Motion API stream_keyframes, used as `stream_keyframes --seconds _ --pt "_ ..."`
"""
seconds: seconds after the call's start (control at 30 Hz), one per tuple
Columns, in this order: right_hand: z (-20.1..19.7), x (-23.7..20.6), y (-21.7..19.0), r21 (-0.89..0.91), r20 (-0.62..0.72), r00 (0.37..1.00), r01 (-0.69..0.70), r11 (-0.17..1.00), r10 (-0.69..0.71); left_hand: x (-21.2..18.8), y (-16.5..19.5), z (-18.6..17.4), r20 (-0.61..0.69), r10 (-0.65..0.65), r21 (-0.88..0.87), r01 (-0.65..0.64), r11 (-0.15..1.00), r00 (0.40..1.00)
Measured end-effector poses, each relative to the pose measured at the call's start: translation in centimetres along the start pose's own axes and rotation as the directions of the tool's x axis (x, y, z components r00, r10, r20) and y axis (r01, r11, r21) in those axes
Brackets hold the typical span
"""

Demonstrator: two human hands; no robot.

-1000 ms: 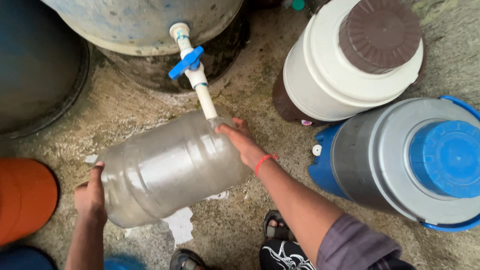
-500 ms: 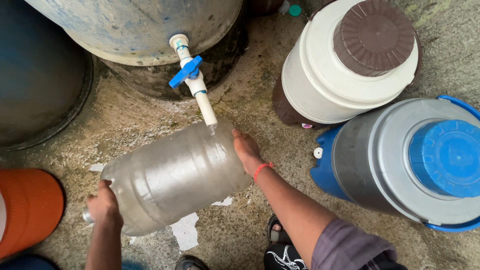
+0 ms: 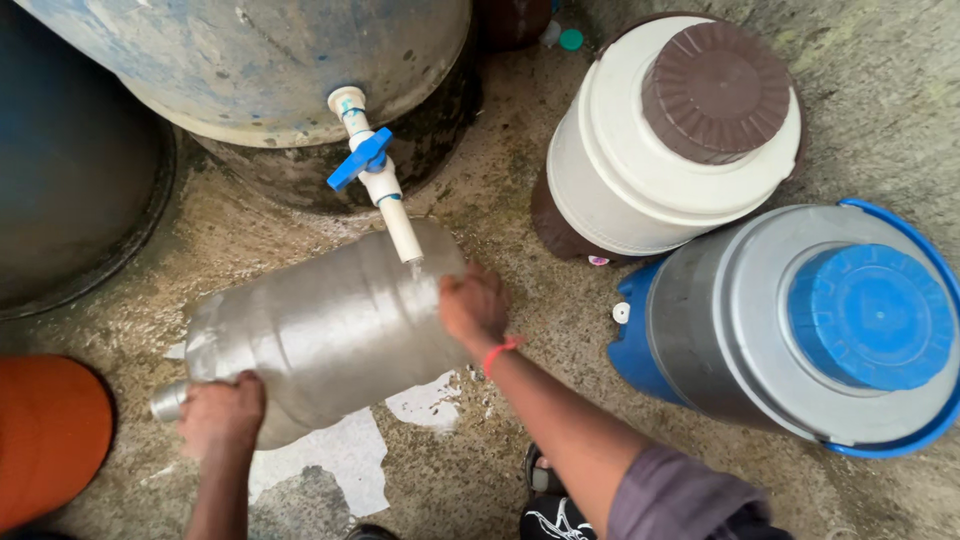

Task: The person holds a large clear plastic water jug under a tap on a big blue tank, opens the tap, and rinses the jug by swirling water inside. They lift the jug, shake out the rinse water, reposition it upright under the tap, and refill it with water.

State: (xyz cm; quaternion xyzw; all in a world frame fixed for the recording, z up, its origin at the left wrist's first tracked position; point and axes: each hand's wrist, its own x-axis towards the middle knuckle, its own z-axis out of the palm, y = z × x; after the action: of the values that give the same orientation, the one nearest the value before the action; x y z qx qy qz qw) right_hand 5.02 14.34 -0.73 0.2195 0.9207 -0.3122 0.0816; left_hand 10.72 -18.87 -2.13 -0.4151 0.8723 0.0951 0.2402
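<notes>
Translucent grey plastic makes up the large ribbed water jug (image 3: 325, 335), which lies on its side across the wet concrete floor (image 3: 520, 130), its neck pointing to eight o'clock and its base to two o'clock. The left hand (image 3: 222, 412) clasps the shoulder beside the neck, fingers (image 3: 240, 385) curled over the wall. The right hand (image 3: 473, 308), with a red band at the wrist, presses against the base end, fingers wrapped on its rim. At twelve o'clock from the jug, a white pipe tap with a blue lever (image 3: 370, 180) juts from a big weathered blue drum (image 3: 270, 60); its spout ends just above the jug's base end. At three o'clock stand a white cooler with a brown lid (image 3: 680, 140) and a grey cooler with a blue lid (image 3: 800, 320).
</notes>
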Motion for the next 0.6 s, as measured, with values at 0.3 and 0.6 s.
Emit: stream_keyframes --seconds 0.3,0.6 --pt "-0.5 -6.0 -1.3 -0.541 0.099 0.626 0.686 0.486 -0.773 -12.4 7.5 4.5 -0.412 0.710 0.216 -0.695 0.686 0.572" --pt "0.9 -3.9 0.7 -0.414 0.196 0.682 0.709 0.571 -0.704 -7.5 6.0 4.6 -0.493 0.737 0.212 -0.758 0.617 0.462"
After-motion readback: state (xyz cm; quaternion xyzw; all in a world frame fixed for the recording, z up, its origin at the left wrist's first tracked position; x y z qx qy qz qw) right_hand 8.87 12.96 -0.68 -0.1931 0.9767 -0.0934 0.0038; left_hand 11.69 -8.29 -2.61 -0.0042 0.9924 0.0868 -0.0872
